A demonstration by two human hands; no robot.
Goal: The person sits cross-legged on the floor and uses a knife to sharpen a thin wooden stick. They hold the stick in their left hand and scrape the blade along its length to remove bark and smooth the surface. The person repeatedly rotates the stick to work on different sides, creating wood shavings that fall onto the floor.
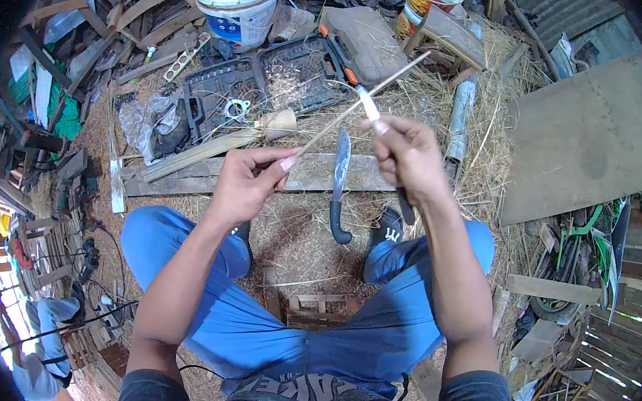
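My left hand [251, 180] pinches one end of a thin wooden or bamboo stick [333, 127], which slants up to the right. In my right hand [408, 154] is a knife [370, 106]; its bright blade crosses the stick, and its dark handle emerges below my fist. Whether the blade's edge bites into the stick cannot be made out. Between my feet and beneath the stick lies a machete [341, 171] with a curved black handle, its blade resting across a wooden plank [312, 174].
Beyond the plank sit a wooden mallet-like piece [276, 125], an open black tool case [221, 91], a closed case [366, 44] and a white bucket [237, 10]. A small wooden stool [452, 37] stands back right; a board [595, 138] leans farther right. Another person [48, 343] is at lower left.
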